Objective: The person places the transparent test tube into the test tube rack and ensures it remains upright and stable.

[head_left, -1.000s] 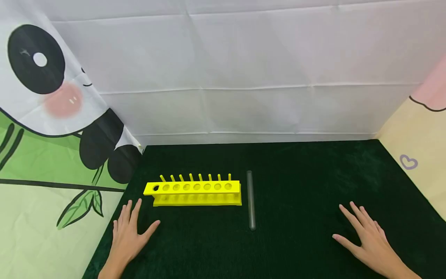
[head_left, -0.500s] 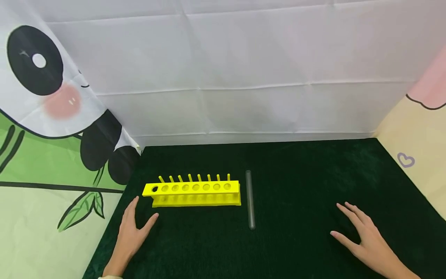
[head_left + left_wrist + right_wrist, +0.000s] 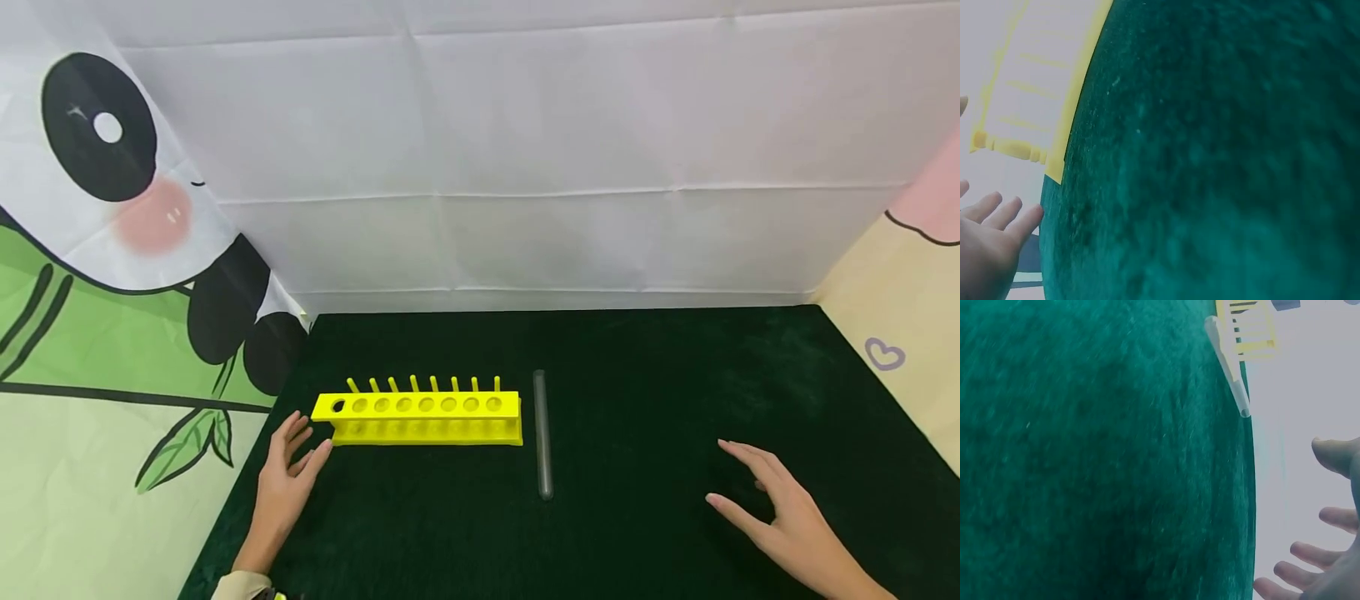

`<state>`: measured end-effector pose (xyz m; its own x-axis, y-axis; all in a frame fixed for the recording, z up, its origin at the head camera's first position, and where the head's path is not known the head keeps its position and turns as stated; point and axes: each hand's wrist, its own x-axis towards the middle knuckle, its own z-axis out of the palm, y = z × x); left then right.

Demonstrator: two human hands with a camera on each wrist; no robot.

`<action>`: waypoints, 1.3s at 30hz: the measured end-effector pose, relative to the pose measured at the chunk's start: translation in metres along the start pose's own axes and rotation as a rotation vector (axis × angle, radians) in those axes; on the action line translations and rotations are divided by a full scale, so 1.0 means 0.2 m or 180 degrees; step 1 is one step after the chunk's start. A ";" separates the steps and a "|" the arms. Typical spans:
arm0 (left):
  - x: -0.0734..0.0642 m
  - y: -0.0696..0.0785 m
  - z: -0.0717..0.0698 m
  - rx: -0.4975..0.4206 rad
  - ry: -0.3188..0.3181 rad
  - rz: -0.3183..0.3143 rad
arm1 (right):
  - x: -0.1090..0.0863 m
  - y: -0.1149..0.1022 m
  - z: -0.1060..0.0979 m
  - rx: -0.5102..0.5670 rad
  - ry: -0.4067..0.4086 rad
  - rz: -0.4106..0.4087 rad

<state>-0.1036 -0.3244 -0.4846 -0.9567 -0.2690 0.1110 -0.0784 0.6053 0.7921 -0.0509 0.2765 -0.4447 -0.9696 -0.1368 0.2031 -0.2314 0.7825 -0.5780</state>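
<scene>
A yellow test tube rack [image 3: 450, 437] stands left of centre, with a row of holes along its top and several pegs behind. My left hand [image 3: 281, 492] is at its left end, thumb and fingers spread apart around that end; contact cannot be made out. In the left wrist view, the fingers [image 3: 1001, 212] show a gap from the rack [image 3: 1072, 119]. A clear glass test tube [image 3: 543, 442] lies on the table just right of the rack. My right hand [image 3: 787, 517] hovers at the right, fingers extended and holding nothing, apart from the test tube [image 3: 1229, 365].
Dark green cloth [image 3: 637, 400] covers the table. A white curtain [image 3: 525, 167] hangs behind the table. Printed cloths stand along the sides, one with a panda picture [image 3: 150, 225] on the left and a cream one [image 3: 922, 333] on the right.
My left hand has moved up and in to the rack's left end, its fingers bending slightly. The right hand has shifted a little left. The rack and test tube stay in place.
</scene>
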 end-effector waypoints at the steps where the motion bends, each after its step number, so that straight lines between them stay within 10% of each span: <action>1: 0.01 0.00 0.00 -0.0043 -0.0004 -0.0025 | 0.01 0.00 0.00 0.0014 -0.0014 -0.0007; 39: 0.11 0.06 0.07 -0.0919 0.0221 -0.0229 | 0.17 -0.11 -0.01 0.0375 -0.0130 -0.0436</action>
<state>-0.1287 -0.3124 -0.4816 -0.9294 -0.3601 0.0813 -0.0528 0.3475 0.9362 -0.0777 0.2558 -0.4227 -0.9302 -0.2636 0.2555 -0.3670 0.6787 -0.6361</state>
